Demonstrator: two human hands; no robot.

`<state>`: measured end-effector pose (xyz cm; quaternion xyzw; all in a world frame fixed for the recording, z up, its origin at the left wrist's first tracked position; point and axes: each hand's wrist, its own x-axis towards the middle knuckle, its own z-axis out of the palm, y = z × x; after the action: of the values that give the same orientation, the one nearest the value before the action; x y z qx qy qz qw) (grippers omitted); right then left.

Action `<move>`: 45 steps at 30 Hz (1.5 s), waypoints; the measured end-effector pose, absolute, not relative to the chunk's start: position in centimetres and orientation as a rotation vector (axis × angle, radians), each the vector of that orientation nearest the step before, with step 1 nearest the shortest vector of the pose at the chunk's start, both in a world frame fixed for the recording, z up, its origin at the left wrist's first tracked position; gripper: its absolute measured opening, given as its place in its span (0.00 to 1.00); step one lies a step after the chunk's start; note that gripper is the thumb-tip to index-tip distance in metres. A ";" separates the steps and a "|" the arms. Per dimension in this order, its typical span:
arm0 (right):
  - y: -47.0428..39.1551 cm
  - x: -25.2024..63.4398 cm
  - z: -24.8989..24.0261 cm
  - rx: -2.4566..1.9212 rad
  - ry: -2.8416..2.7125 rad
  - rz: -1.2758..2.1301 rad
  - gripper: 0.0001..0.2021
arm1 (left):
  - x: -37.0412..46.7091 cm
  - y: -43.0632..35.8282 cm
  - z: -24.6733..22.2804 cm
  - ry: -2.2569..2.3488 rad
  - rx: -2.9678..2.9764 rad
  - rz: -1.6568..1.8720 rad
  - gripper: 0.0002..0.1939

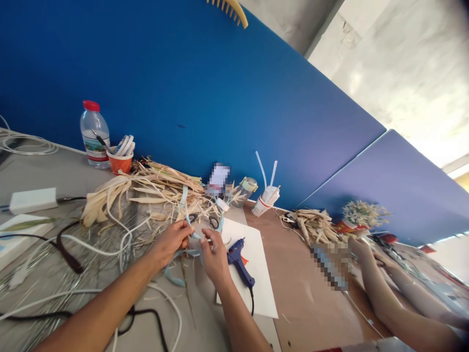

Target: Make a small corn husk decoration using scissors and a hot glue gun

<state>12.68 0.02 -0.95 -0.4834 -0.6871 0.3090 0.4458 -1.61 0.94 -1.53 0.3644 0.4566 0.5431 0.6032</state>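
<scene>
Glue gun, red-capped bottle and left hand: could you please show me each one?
Glue gun [242, 268], head view: on the blue handle.
Red-capped bottle [91, 144], head view: on the label.
Left hand [169, 243], head view: on its back.

Comb [240, 12] cut by top edge. Left hand [172, 242] hides part of blue ribbon [197, 236]. Small item [219, 177] pixelated, unreadable. Co-worker's arm [388, 303] cut by right edge.

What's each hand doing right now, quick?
Left hand: closed, pinching a light blue strip.
Right hand: partly curled at the same strip; whether it grips cannot be told.
</scene>
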 end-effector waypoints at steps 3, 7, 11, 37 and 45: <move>0.5 12.7 -1.2 -1.175 -1.617 1.006 0.17 | -1.7 1.0 -1.7 1.012 0.839 1.233 0.13; 0.6 12.5 -0.8 -1.146 -1.471 1.264 0.17 | -1.7 0.9 -1.5 1.011 0.888 1.211 0.13; 0.4 12.2 -0.7 -1.180 -1.362 1.391 0.14 | -1.6 0.7 -1.5 1.032 0.929 1.204 0.12; -0.4 12.2 0.0 -1.325 -1.335 1.349 0.06 | -0.7 0.5 -0.8 1.167 1.100 1.176 0.10; -0.8 12.1 0.7 -1.427 -1.508 1.171 0.05 | -1.0 0.8 -1.6 1.319 1.338 1.169 0.09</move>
<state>12.07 -0.83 0.66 -0.5561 -0.5879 0.4564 0.3699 -1.02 0.80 -1.61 0.5407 0.5328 0.4724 0.4478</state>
